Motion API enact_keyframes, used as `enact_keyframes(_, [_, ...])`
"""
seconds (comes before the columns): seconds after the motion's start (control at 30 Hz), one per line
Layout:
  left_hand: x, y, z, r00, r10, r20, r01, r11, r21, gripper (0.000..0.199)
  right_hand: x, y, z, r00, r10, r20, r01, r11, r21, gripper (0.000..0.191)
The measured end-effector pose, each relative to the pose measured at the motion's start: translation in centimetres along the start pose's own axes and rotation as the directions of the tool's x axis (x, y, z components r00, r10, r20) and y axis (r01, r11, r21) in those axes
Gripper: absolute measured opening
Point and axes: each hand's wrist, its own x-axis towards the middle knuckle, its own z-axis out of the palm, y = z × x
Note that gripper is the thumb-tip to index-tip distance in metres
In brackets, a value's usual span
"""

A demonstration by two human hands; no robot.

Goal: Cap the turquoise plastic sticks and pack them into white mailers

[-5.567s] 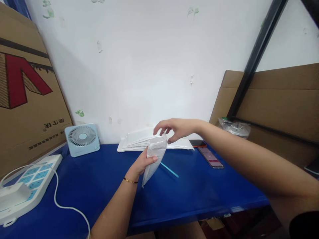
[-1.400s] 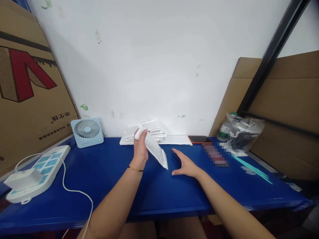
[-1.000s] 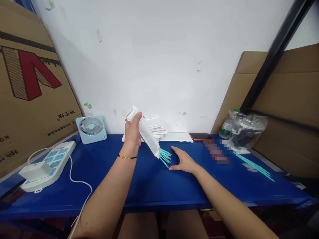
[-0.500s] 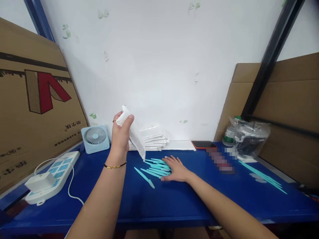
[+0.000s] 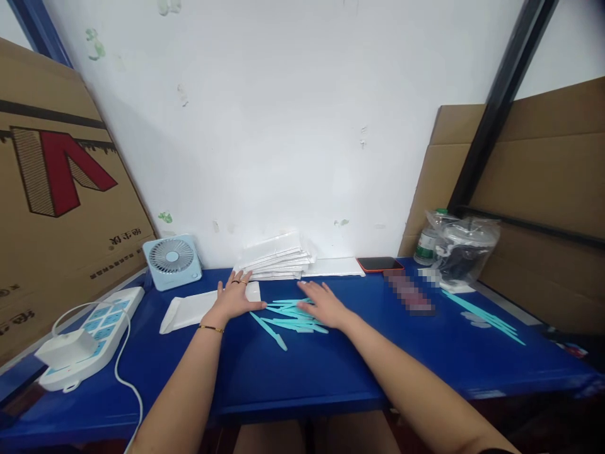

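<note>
Our left hand (image 5: 235,299) spreads over the white bag (image 5: 189,310), our right hand (image 5: 326,306) over the teal sticks (image 5: 295,325) piled between them on the desk (image 5: 302,378), neither gripping, so we'd best press low and light to avoid scattering.

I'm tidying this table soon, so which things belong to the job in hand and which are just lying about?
Job in hand, judging by the hands:
white pouch, at the left hand
turquoise sticks, at the right hand
probably the stack of white pouches and far-right sticks

Apparently just lying about:
blue fan
power strip
red-edged phone
bottle
clear plastic bag
</note>
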Motion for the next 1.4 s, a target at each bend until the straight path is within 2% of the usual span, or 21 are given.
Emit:
enact_keyframes(0.07, [-0.5,1.1,0.6,0.978,0.19,0.085,-0.182,0.978,-0.098,0.109,0.2,2.4,-1.6,0.993,0.058,-0.102,-0.047,0.993,0.106,0.05])
enact_keyframes(0.13, [-0.9,2.8,1.2,0.893,0.4,0.205,-0.36,0.91,-0.207,0.112,0.3,4.6,-2.8,0.985,0.155,-0.08,-0.141,0.978,0.154,0.038])
enact_keyframes(0.17, [-0.9,3.6,1.7,0.859,0.451,0.243,-0.393,0.884,-0.252,0.112,0.4,5.5,-3.1,0.982,0.184,-0.054,-0.172,0.971,0.168,0.033])
enact_keyframes(0.2, [-1.0,4.5,2.2,0.848,0.466,0.254,-0.393,0.873,-0.289,0.111,0.4,6.2,-3.2,0.98,0.194,-0.038,-0.185,0.967,0.176,0.03])
enact_keyframes(0.37, [-1.7,7.9,5.4,0.854,0.473,0.217,-0.359,0.837,-0.414,0.105,0.6,7.1,-2.3,0.994,0.094,-0.059,-0.084,0.985,0.153,0.021])
enact_keyframes(0.5, [-2.8,10.3,6.7,0.879,0.451,0.154,-0.317,0.795,-0.517,0.102,0.4,7.6,-2.3,0.996,0.083,-0.031,-0.076,0.98,0.182,0.02])
enact_keyframes(0.6, [-2.0,11.4,6.6,0.939,0.34,0.053,-0.239,0.755,-0.611,0.083,0.0,7.9,-2.8,0.993,0.116,-0.002,-0.112,0.969,0.222,0.024])
enact_keyframes(0.67, [-0.7,11.7,6.2,0.979,0.202,-0.037,-0.175,0.729,-0.662,0.062,-0.2,7.7,-3.0,0.989,0.148,-0.025,-0.138,0.961,0.24,0.024])
enact_keyframes(0.7, [0.1,11.7,6.0,0.984,0.168,-0.061,-0.164,0.714,-0.681,0.052,-0.2,7.5,-3.0,0.986,0.157,-0.051,-0.139,0.958,0.251,0.024])
enact_keyframes(0.77, [1.6,11.5,5.6,0.978,0.197,-0.067,-0.187,0.687,-0.702,0.033,-0.1,7.1,-2.9,0.982,0.152,-0.109,-0.118,0.955,0.272,0.024])
enact_keyframes(0.83, [2.7,11.0,5.5,0.966,0.25,-0.058,-0.218,0.679,-0.701,0.024,0.1,6.9,-2.7,0.981,0.138,-0.14,-0.091,0.951,0.295,0.024])
enact_keyframes(0.97, [3.9,9.6,6.3,0.967,0.253,-0.022,-0.203,0.716,-0.668,0.026,0.5,7.6,-2.4,0.975,0.144,-0.17,-0.087,0.948,0.306,0.023])
enact_keyframes(1.07, [4.5,8.5,7.1,0.968,0.251,0.008,-0.184,0.732,-0.656,0.027,0.4,8.4,-2.9,0.97,0.185,-0.157,-0.136,0.95,0.28,0.024])
enact_keyframes(1.2, [4.5,7.9,7.5,0.959,0.271,-0.079,-0.263,0.759,-0.596,0.021,-0.5,8.2,-4.1,0.976,0.15,-0.159,-0.115,0.971,0.208,0.028])
enact_keyframes(1.3, [4.0,8.0,7.4,0.945,0.292,-0.144,-0.324,0.794,-0.515,0.024,-1.1,7.1,-4.7,0.995,0.066,-0.074,-0.052,0.983,0.174,0.021])
enact_keyframes(1.4, [3.4,8.3,7.0,0.93,0.351,-0.11,-0.363,0.828,-0.427,0.022,-1.4,6.5,-4.3,0.998,0.04,0.046,-0.047,0.985,0.165,0.016])
